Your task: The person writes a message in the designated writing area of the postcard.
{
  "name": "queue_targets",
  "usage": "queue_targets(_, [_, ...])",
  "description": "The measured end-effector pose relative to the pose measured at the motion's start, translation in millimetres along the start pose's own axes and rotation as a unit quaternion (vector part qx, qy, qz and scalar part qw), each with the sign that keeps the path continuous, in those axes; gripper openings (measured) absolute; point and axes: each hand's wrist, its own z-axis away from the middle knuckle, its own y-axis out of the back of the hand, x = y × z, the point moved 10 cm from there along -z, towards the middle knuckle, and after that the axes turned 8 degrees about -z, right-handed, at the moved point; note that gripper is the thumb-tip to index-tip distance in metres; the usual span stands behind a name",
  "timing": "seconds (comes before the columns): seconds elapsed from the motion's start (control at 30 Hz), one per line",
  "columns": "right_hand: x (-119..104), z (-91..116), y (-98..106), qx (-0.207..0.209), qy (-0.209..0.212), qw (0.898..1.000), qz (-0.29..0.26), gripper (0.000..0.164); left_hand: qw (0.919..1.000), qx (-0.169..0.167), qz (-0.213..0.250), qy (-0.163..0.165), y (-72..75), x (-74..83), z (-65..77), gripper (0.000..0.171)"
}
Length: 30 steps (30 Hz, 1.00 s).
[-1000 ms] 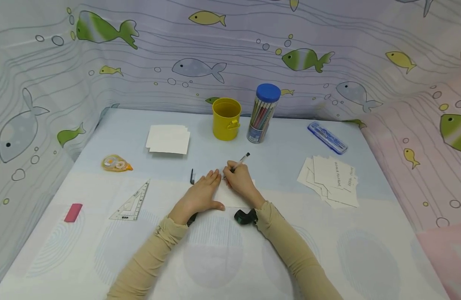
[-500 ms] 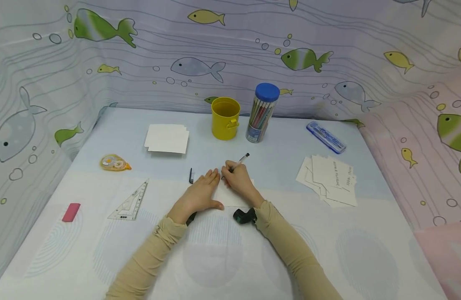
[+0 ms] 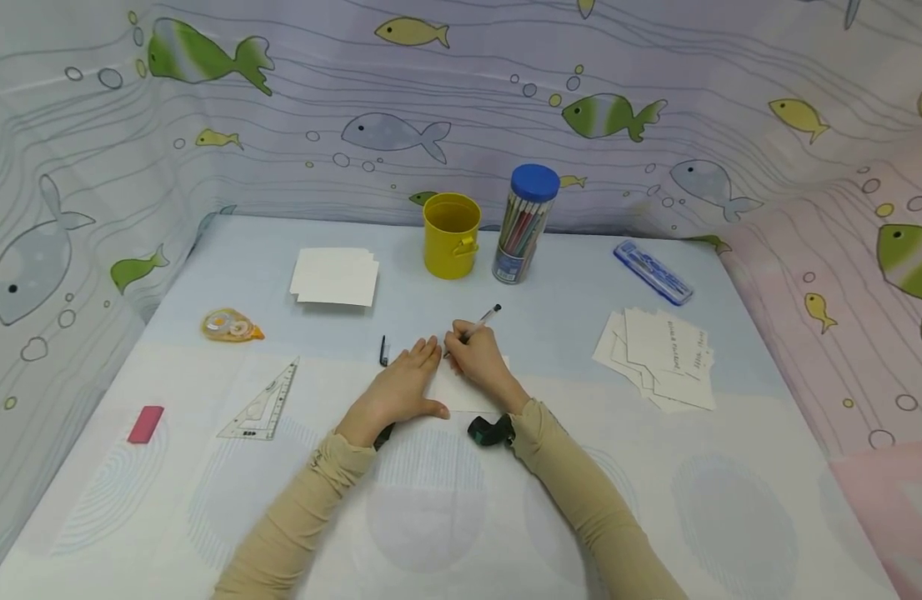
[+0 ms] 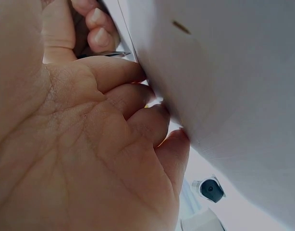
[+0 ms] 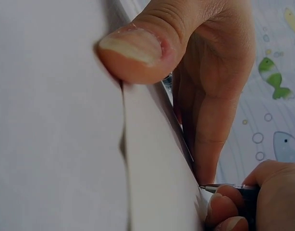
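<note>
A pen (image 3: 482, 321) is pinched in my right hand (image 3: 478, 357), its black end pointing up and away. In the right wrist view the pen tip (image 5: 207, 187) meets a white paper card (image 5: 154, 159). That same card (image 3: 461, 392) lies between my hands in the head view, partly covered by them. My left hand (image 3: 401, 387) rests on the card's left side with straight fingers, the thumb near its lower edge. Just beyond the left fingertips lies a black and clear pen cap (image 3: 384, 351). What is written on the card is hidden.
Blank cards (image 3: 335, 277), a yellow bucket (image 3: 451, 237) and a pencil jar (image 3: 525, 225) stand at the back. Right are a blue case (image 3: 653, 272) and written cards (image 3: 659, 358). Left lie a correction tape (image 3: 232, 325), a set square (image 3: 264, 408) and a pink eraser (image 3: 146, 425).
The head view shifts slightly. My right hand stays over the card with the pen, whose angle alters very little; the left hand keeps its place.
</note>
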Motion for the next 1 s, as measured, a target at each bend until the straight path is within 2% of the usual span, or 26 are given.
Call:
queue_targets(0.23, [-1.7,-0.3,2.3,0.003,0.001,1.0,0.018,0.03,1.0,0.001,0.0,0.001,0.6,1.0,-1.7,0.102])
queue_targets(0.4, [1.1,0.9,2.9,0.007,-0.01,1.0,0.009,0.03,1.0,0.002,0.0,-0.003,-0.7,2.2,-1.5,0.102])
queue_targets(1.0, [-0.4,-0.6,-2.7,-0.011,-0.008,1.0,0.012,0.03,1.0,0.003,-0.004,-0.001,-0.3,-0.1,-0.4,0.102])
